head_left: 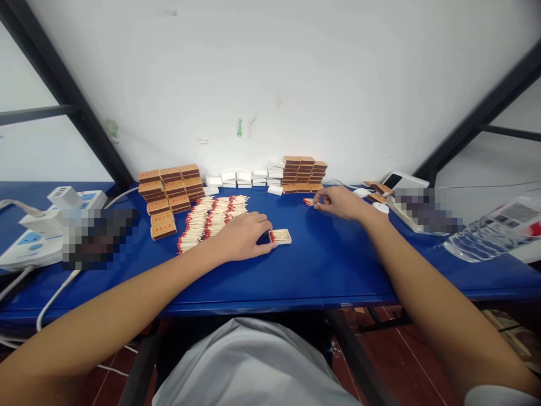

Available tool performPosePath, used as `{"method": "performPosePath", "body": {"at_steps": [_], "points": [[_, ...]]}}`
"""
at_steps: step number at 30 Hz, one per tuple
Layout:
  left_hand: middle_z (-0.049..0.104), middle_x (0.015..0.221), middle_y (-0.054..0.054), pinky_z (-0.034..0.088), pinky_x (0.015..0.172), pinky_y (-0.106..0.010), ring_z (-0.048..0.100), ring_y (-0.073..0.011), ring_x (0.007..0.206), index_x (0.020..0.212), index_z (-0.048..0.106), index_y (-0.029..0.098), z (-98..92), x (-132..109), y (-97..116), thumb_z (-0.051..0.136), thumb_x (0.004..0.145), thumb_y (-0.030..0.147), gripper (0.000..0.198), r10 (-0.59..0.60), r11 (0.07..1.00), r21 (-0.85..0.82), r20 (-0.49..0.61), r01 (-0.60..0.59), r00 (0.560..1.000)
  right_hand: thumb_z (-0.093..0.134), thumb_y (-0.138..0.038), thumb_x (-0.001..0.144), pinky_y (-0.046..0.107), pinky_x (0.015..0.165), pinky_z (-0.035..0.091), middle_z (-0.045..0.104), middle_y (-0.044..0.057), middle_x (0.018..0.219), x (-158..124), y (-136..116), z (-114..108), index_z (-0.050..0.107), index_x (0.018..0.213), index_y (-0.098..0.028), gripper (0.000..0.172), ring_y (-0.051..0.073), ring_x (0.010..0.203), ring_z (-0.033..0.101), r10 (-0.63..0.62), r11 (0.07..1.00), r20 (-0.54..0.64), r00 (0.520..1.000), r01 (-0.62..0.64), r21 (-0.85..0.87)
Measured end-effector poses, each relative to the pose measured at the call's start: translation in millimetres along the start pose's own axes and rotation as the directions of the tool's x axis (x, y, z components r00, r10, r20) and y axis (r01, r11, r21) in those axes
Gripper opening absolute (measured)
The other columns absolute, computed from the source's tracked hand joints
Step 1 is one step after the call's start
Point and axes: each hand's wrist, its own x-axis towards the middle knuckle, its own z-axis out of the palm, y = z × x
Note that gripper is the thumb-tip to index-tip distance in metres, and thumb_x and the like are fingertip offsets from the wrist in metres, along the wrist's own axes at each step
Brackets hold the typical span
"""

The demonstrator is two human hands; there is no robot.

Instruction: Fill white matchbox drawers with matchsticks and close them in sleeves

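Observation:
A small white matchbox tray with some red-tipped matches in it lies on the blue table. My left hand holds its left end between thumb and fingers. Farther right and back, my right hand is pinched on a few matches with red heads, low over the table or on it. Long rows of loose matches lie behind and left of my left hand, partly hidden by it.
Brown matchboxes stand in a left stack and a back stack. White trays line the wall. At left are a power strip and cables; at right, a plastic bottle and a white box.

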Motion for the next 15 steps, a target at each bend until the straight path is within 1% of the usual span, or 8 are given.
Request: {"method": "performPosePath", "body": {"at_steps": [5,10,12,15], "points": [[0.072,0.102,-0.008,0.052,0.085,-0.038,0.068,-0.0264,0.101,0.109,0.073,0.020,-1.4,0.4,0.8,0.066,0.103,0.045,0.027,0.000,1.000,-0.006,0.011,0.000,1.000,0.065,-0.032,0.091,0.032,0.064,0.036,0.070,0.005,0.076,3.9,9.1,4.8,0.076,0.092,-0.019,0.017,0.019,0.066,0.057,0.001,1.000,-0.015,1.000,-0.001,-0.022],[0.071,0.101,-0.007,0.052,0.086,-0.039,0.068,-0.0267,0.101,0.108,0.074,0.019,-1.1,1.1,0.5,0.066,0.103,0.044,0.026,-0.004,1.000,0.005,0.016,0.004,1.000,0.066,-0.041,0.092,0.031,0.063,0.036,0.068,0.005,0.075,4.7,11.8,4.8,0.077,0.090,-0.018,0.025,0.019,0.066,0.055,-0.020,1.000,0.001,1.000,0.020,-0.013],[0.072,0.101,-0.008,0.052,0.085,-0.039,0.068,-0.0268,0.101,0.107,0.073,0.019,-0.9,1.0,0.3,0.065,0.103,0.044,0.027,-0.001,1.000,0.002,0.009,0.001,1.000,0.065,-0.042,0.093,0.031,0.063,0.036,0.068,0.006,0.076,4.2,11.3,4.1,0.077,0.092,-0.018,0.027,0.019,0.066,0.055,-0.025,1.000,0.012,1.000,0.025,-0.009],[0.072,0.101,-0.008,0.052,0.085,-0.038,0.068,-0.0265,0.100,0.107,0.073,0.020,-0.8,0.5,0.1,0.064,0.103,0.044,0.027,0.011,1.000,-0.006,-0.001,-0.011,1.000,0.064,-0.039,0.093,0.031,0.064,0.037,0.069,0.006,0.077,4.0,10.3,3.7,0.078,0.097,-0.018,0.026,0.019,0.067,0.056,-0.050,0.999,0.006,0.999,0.050,-0.002]]}}
